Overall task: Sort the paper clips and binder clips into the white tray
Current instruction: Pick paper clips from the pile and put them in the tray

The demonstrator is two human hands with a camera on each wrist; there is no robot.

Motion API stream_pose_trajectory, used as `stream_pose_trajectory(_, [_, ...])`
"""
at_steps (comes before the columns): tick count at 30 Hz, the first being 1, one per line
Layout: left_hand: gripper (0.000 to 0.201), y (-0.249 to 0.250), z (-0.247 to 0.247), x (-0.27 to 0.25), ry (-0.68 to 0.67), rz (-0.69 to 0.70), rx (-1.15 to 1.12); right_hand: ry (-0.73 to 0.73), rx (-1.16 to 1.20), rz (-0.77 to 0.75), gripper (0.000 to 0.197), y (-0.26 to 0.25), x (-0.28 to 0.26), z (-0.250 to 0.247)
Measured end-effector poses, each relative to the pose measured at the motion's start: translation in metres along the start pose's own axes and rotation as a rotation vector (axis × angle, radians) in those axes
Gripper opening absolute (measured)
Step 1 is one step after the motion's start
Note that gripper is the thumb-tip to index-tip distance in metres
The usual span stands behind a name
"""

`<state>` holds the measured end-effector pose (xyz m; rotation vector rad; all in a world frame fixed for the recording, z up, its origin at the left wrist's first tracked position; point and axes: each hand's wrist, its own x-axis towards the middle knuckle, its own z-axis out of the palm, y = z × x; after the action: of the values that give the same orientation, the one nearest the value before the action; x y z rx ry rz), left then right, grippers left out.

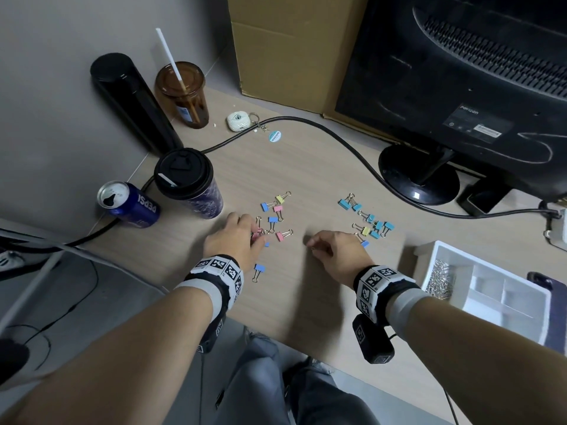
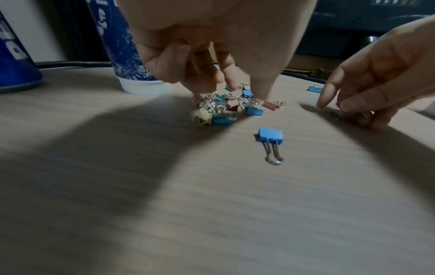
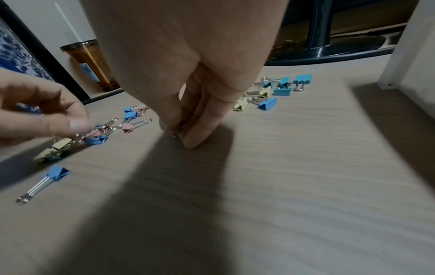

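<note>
— Left hand [image 1: 233,237], centre-left of the head view: fingers curled down, pinching wire handles in a heap of binder clips [image 2: 219,111]. Too many at once?

— Probably. Tangled handles, several colours, only a fingertip hold. Likely to shed one or two on lifting.

— And the right hand [image 1: 334,250], just right of centre?

— Thumb and fingers narrowed to a pinch on something small and wiry against the table [image 1: 306,167], apparently a paper clip [image 3: 177,133]. Thin, flat, hard to get under. Easy to skid away, or to slip out on the way across.

— Loose stock further out?

— Lone blue binder clip [image 1: 259,268] just below the left hand, toward the table's front edge. Could be knocked off by a wrist or its strap. Second cluster [image 1: 371,225], mostly teal, just beyond the right hand. Could be scattered by a low sweep toward the tray.

— White tray [image 1: 503,296]?

— Lower right of the frame, well apart from the left hand. Paper clips [image 1: 438,277] already piled in its leftmost compartment, the other compartments seemingly bare. Risk of mixing: binder clips dropped into the wrong section from a hurried handful.

— Anything else?

— Lidded tumbler [image 1: 190,185] and open can [image 1: 129,204], close on the left of the left hand. Possible tip-over from a careless backswing.
</note>
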<state>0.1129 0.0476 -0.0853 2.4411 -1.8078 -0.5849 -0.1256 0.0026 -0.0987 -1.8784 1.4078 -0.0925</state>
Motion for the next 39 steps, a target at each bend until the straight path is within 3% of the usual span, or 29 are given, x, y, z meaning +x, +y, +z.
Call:
stream_pose_trajectory(2, [0.023, 0.003, 0.0, 0.004, 0.013, -0.005, -0.013, -0.006, 0.02, 0.004, 0.015, 0.001, -0.001, -0.001])
stream_pose_trajectory(6, [0.041, 0.011, 0.001, 0.01, -0.057, -0.003, -0.016, -0.015, 0.14, 0.078, 0.009, 0.005, -0.004, -0.005])
stream_pose_trajectory(10, [0.044, 0.021, 0.003, 0.01, -0.062, 0.002, -0.025, -0.019, 0.191, 0.127, 0.004, 0.007, -0.009, -0.01])
stream_pose_trajectory(12, [0.039, 0.022, 0.004, 0.009, -0.063, 0.014, -0.022, -0.008, 0.195, 0.139, 0.004, 0.009, -0.012, -0.013])
stream_pose_trajectory(16, [0.01, 0.016, 0.001, 0.008, -0.061, 0.054, -0.009, 0.015, 0.191, 0.152, 0.005, 0.014, -0.016, -0.018])
stream_pose_trajectory(20, [0.006, 0.019, 0.001, 0.009, -0.064, 0.055, -0.023, 0.033, 0.157, 0.152, 0.005, 0.021, -0.021, -0.017])
stream_pose_trajectory(24, [0.032, 0.031, 0.006, 0.011, -0.12, 0.018, 0.086, 0.039, 0.125, 0.149, 0.004, 0.028, -0.026, -0.012])
stream_pose_trajectory(31, [0.029, 0.04, 0.006, 0.015, -0.16, -0.006, 0.237, 0.055, 0.037, 0.063, 0.025, 0.03, -0.03, -0.015])
stream_pose_trajectory(39, [0.005, 0.026, -0.005, 0.005, -0.178, 0.05, 0.116, -0.01, -0.103, -0.003, 0.034, 0.008, -0.008, -0.005])
